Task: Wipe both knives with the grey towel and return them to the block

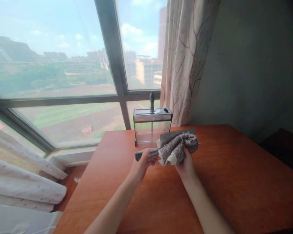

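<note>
My left hand (142, 162) grips the grey handle of a cleaver (169, 136) and holds it level above the wooden table (234, 175), blade pointing right. My right hand (185, 165) holds a fluffy grey cloth (177, 148) that is wrapped over the middle of the blade. Only the blade's upper edge and far end show past the cloth. Just behind stands a clear knife holder (151, 125) with a metal top, and one dark handle (152, 100) sticks up out of it.
The table runs up to a big window (63, 81) at the back. A patterned curtain (185, 61) hangs at the table's far right, beside a dark wall. White bedding (26, 185) lies low on the left.
</note>
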Motion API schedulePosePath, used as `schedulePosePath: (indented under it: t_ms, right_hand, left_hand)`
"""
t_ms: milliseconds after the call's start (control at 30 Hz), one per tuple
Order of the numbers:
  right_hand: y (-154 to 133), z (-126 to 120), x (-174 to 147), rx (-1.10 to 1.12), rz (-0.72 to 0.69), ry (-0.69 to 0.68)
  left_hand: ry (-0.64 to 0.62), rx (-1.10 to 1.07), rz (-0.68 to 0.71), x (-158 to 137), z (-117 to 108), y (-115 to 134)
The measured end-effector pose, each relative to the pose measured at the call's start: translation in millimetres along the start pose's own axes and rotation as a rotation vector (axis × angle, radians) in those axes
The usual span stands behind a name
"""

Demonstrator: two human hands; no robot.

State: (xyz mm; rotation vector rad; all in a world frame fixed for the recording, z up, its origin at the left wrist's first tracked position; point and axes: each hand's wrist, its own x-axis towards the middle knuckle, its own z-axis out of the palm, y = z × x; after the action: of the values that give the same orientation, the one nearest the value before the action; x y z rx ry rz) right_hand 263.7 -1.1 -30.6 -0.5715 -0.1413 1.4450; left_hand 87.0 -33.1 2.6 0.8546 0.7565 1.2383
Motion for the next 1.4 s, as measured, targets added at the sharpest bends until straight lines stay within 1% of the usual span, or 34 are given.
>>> schedulePosePath:
  t_ms: [200, 333, 467, 567, 667, 767, 933, 1133, 1267, 1400]
  right_hand:
    - [-17, -2, 5, 0.015, -0.102, -0.015]
    - [-18, 2, 3, 0.040, -0.113, 0.005]
    - [-9, 7, -5, 0.053, -0.063, -0.011]
    - [3, 9, -13, 0.023, 0.017, -0.084]
    - [15, 10, -20, -0.016, 0.115, -0.182]
    - [22, 10, -21, -0.014, 0.162, -0.188]
    - [17, 8, -12, -0.006, 0.100, -0.110]
    - [-4, 5, -3, 0.023, 0.003, -0.021]
    - [-14, 5, -1, 0.016, -0.070, -0.032]
    - [-15, 7, -3, 0.014, -0.076, -0.040]
  left_hand:
    - [0.021, -0.023, -0.025, -1, -5, 11]
    - [0.030, -0.050, -0.018, -1, -7, 11]
    - [0.017, -0.082, -0.011, 0, -6, 5]
    - [0.001, -0.100, -0.026, -1, 1, -2]
    - [0.028, -0.116, -0.025, -3, 8, -8]
    - [0.052, -0.121, -0.018, -3, 10, -9]
    - [0.042, -0.078, -0.039, 0, 5, -5]
    - [0.006, 0.003, -0.043, 2, -9, 11]
    - [0.037, 0.005, -0.040, 3, -15, 17]
    - [0.052, -0.023, -0.040, 4, -18, 14]
